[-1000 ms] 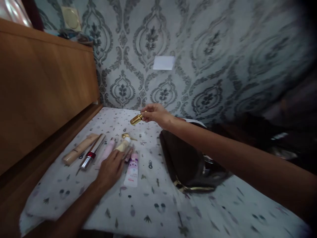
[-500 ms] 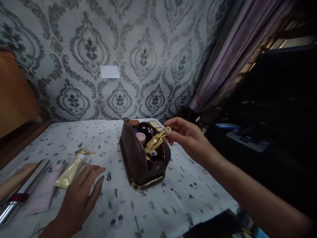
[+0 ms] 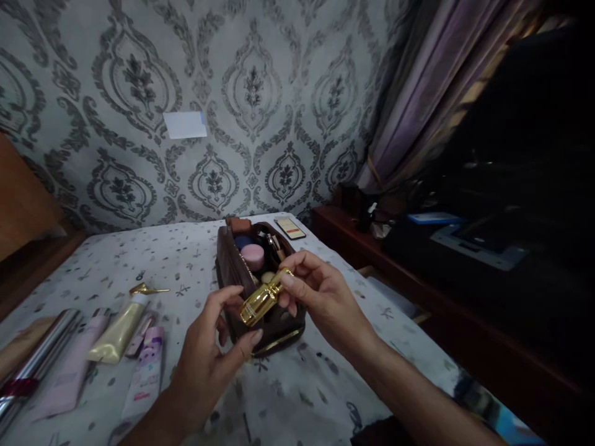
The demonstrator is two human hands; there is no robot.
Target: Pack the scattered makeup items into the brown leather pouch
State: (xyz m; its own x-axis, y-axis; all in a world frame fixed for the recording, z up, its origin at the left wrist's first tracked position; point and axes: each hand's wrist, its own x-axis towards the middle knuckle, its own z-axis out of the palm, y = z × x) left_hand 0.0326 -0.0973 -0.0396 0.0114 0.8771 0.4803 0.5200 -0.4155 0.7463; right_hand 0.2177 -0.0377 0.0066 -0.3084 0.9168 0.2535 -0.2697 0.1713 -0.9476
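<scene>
My right hand (image 3: 320, 294) pinches the narrow end of a small shiny gold bottle (image 3: 258, 305), which is tilted with its wide end down to the left. Around that wide end my left hand (image 3: 211, 344) is open, thumb and fingers apart; whether a fingertip touches it I cannot tell. Behind both hands stands an unzipped brown cosmetic bag (image 3: 227, 260). Inside it are a pink round jar (image 3: 252, 256), a dark blue item (image 3: 242, 242) and several slim items. The front of the bag is partly hidden by my hands and the bottle.
On the patterned cloth at left lie a gold tube (image 3: 116, 334), a pink tube (image 3: 69, 365), a white-and-purple tube (image 3: 146, 375), a silver cylinder (image 3: 39, 356) and a gold piece (image 3: 145, 289). A phone (image 3: 290, 227) lies behind the bag. Dark furniture (image 3: 353, 238) stands right.
My right hand has brought the gold bottle down and left, nearer to me. My left hand has moved from beside the tubes to the bottle's wide end, uncovering the white-and-purple tube.
</scene>
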